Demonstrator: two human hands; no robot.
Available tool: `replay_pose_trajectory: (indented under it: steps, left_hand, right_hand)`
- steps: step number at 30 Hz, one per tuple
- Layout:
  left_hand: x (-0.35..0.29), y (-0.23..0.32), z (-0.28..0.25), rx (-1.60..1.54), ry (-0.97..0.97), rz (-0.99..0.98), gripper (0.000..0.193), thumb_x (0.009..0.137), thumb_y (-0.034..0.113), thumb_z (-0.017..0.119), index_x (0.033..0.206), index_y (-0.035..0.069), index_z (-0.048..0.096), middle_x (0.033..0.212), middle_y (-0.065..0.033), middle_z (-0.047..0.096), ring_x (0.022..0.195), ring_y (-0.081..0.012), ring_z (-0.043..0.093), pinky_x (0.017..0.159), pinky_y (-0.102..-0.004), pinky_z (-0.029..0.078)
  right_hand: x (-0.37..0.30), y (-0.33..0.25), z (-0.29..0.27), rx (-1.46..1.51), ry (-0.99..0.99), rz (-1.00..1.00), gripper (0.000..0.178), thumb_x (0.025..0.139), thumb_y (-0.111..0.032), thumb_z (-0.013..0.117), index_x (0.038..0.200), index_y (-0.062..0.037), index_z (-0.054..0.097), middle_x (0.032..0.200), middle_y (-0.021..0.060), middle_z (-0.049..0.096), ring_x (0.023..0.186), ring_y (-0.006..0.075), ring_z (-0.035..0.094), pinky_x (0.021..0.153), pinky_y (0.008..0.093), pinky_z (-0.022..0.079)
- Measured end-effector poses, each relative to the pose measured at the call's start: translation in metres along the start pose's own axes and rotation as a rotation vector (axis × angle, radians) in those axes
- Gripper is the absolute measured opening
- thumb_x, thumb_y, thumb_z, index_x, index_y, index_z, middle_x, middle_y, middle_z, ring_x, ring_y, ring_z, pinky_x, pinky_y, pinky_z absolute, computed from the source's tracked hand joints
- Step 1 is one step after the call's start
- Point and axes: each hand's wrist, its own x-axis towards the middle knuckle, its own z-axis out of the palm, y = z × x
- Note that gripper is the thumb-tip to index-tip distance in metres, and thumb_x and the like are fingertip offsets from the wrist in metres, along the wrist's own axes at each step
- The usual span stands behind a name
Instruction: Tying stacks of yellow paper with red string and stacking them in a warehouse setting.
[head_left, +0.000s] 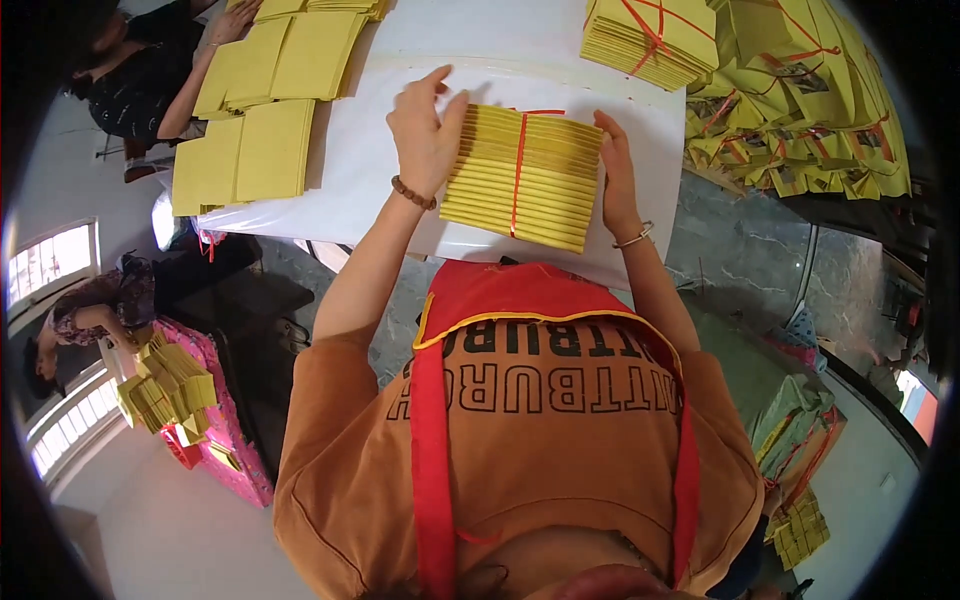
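Observation:
A bundle of folded yellow paper (545, 185) lies in front of me on the white table, its folded edges turned toward me. One red tie (519, 175) runs across the middle of it, with a loose end sticking out at the far side. My left hand (422, 135) is raised at the bundle's left side, fingers spread, the thumb close to the paper. Along the right edge rests my right hand (619, 175), its fingers stretched out and the fingertips by the far right corner. Neither hand is wrapped around the bundle.
Yellow paper stacks (270, 150) line the table's left side, where another person (150, 75) reaches in. A red-tied stack (650, 45) stands at the far right, beside a large pile of tied yellow bundles (800, 100). Farther left, another person handles yellow paper on a pink-covered table (240, 440).

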Motion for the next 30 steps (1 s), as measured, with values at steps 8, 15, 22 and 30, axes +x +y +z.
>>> replay_pose_trajectory:
  steps: [8,15,22,30]
  left_hand:
    - [-0.023,0.069,0.01,0.22,-0.148,0.177,0.073,0.066,0.016,0.06,0.13,-0.001,0.03,0.072,-0.0103,0.057,0.071,-0.0246,0.053,0.062,-0.0367,0.033]
    - [-0.015,0.076,0.019,0.255,-0.174,0.187,0.075,0.064,0.011,0.062,0.13,-0.002,0.03,0.069,-0.0082,0.057,0.069,-0.0243,0.054,0.061,-0.0364,0.034]
    - [-0.013,0.08,0.034,-0.216,-0.074,0.038,0.071,0.064,-0.001,0.061,0.129,-0.002,0.031,0.063,-0.0072,0.056,0.064,-0.0228,0.054,0.064,-0.037,0.038]
    - [-0.005,0.06,0.028,0.014,0.07,0.099,0.056,0.079,0.015,0.057,0.129,0.002,0.035,0.103,-0.0116,0.056,0.095,-0.0238,0.052,0.087,-0.0393,0.033]
  right_hand:
    - [0.017,-0.033,0.012,-0.353,-0.088,-0.116,0.022,0.082,-0.015,0.057,0.102,-0.0047,0.059,0.097,0.0081,0.055,0.092,0.0197,0.054,0.081,0.0282,0.041]
    - [0.011,-0.035,0.009,-0.305,-0.095,-0.108,0.017,0.08,-0.011,0.059,0.095,-0.0031,0.059,0.094,0.0093,0.056,0.092,0.0218,0.054,0.082,0.029,0.041]
    - [0.011,-0.036,0.005,-0.28,-0.147,-0.1,0.018,0.08,-0.011,0.059,0.096,-0.0023,0.057,0.096,0.009,0.055,0.093,0.0223,0.053,0.083,0.0287,0.04]
    - [0.006,-0.023,0.005,-0.083,-0.131,-0.045,0.038,0.087,-0.021,0.05,0.12,-0.0034,0.045,0.117,0.0136,0.048,0.111,0.0238,0.046,0.092,0.0316,0.036]
